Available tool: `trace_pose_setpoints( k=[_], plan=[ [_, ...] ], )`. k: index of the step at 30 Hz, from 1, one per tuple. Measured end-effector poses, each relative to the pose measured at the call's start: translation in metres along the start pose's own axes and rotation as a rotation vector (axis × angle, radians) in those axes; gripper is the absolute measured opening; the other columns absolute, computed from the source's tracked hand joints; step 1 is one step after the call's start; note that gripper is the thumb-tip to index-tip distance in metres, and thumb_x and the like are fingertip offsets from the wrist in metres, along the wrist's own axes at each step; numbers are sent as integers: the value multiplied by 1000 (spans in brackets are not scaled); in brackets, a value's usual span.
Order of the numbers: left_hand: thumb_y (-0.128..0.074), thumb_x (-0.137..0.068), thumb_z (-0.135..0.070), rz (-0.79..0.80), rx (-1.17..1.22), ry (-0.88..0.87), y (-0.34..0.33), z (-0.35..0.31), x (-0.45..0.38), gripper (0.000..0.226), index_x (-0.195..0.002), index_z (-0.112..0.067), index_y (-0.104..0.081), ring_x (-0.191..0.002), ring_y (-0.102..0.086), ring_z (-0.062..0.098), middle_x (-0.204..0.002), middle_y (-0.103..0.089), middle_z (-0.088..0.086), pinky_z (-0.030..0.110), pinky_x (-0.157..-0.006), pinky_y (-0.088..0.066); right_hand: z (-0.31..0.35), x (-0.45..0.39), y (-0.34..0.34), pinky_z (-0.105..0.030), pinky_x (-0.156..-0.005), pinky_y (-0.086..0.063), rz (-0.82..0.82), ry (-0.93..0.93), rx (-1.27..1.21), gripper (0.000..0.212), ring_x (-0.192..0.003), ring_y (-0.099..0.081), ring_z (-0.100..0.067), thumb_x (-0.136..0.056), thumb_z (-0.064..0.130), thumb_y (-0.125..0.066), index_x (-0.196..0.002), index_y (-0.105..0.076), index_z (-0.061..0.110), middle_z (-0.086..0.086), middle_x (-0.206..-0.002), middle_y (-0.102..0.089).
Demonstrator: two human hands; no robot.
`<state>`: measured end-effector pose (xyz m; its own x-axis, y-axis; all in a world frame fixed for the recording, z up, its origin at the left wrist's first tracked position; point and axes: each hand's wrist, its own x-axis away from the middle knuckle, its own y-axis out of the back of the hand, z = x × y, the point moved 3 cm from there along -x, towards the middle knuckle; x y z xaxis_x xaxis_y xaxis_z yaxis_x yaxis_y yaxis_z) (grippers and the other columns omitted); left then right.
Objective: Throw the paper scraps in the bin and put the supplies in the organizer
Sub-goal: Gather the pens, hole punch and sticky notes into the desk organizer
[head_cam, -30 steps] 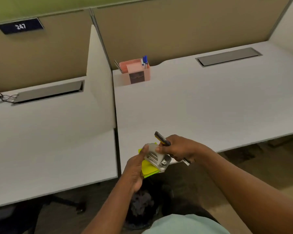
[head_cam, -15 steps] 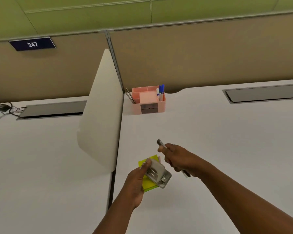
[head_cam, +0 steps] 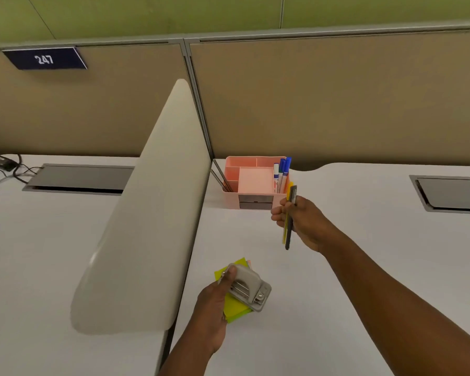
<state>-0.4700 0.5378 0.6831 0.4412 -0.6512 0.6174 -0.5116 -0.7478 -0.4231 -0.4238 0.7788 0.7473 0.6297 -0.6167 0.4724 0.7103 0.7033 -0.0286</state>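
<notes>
A: What has the right hand (head_cam: 301, 221) got?

B: Two slim pens, gripped together in curled fingers and thumb: a dark pen (head_cam: 290, 218) and a yellow pen (head_cam: 286, 226) just to its left, touching side by side. They stand nearly upright, tops above the fist and tips below it. The hand is in the air just near and right of the organizer (head_cam: 255, 183).

A: And the organizer?

B: A pink plastic box with several open compartments and a grey drawer front on its near face. It stands on the white desk (head_cam: 337, 267), at the far left corner, against the tan partition (head_cam: 337, 99). Blue-capped markers (head_cam: 282, 172) stand in its right compartment, and two dark sticks (head_cam: 220, 176) lean out of the left one. The middle is a flat pink square.

A: The left hand (head_cam: 215, 299)?

B: Closed around a stack: a grey metal hole punch (head_cam: 248, 287) on top, thumb pressed on its far end, and a lime-yellow pad of sticky notes (head_cam: 235, 308) beneath, with a sliver of pinkish paper at the pad's far edge. It hangs over the near part of the desk, well apart from the organizer. I cannot tell whether the stack touches the desk.

A: Anything else?

B: A rounded cream divider (head_cam: 147, 213) left of the desk, and a navy plate (head_cam: 45, 58) reading 247 on the far-left partition.
</notes>
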Motion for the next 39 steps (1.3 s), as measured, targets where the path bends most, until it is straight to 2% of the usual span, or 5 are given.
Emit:
trace_pose_setpoints(
  k=[7, 24, 31, 35, 39],
  plan=[
    [-66, -81, -46, -42, 44, -19, -12, -19, -42, 42, -114, -21, -73, -110, -68, 26, -120, -70, 9, 37, -76, -59, 56, -103, -34, -41, -94, -52, -83, 217, 70, 18, -99, -66, -24, -102, 15, -38, -92, -52, 15, -14, -108, -69],
    [-81, -60, -46, -111, 29, 21, 0, -10, -62, 73, -119, -6, -69, -115, -62, 40, -120, -68, 20, 57, -101, -47, 56, -215, -119, -36, -83, -45, 66, 365, 677, 18, -94, -56, -28, -92, 19, -59, -103, -58, 5, -14, -102, -63],
    [-63, -86, -43, -114, -10, -9, 6, -22, -59, 46, -120, -13, -69, -116, -64, 31, -122, -69, 14, 53, -104, -46, 60, -201, -98, -38, -96, -41, -24, 430, 817, 64, -121, -50, -28, -85, 38, -69, -135, -44, 8, -12, -136, -52],
    [-64, -85, -44, -120, 22, -50, 2, -33, -63, 49, -123, -14, -67, -118, -62, 29, -126, -67, 11, 54, -106, -44, 46, -144, -70, -29, -83, -43, -183, 494, 700, 28, -109, -57, -21, -91, 39, -59, -110, -60, 17, -1, -111, -64],
    [-69, -81, -43, -181, 32, -95, -5, -42, -67, 48, -119, -15, -69, -116, -64, 30, -122, -69, 11, 56, -104, -45, 8, -66, -59, -24, -72, -43, 151, 450, 799, 25, -89, -59, -9, -82, 47, -67, -95, -66, 26, 11, -95, -64]
  ],
)
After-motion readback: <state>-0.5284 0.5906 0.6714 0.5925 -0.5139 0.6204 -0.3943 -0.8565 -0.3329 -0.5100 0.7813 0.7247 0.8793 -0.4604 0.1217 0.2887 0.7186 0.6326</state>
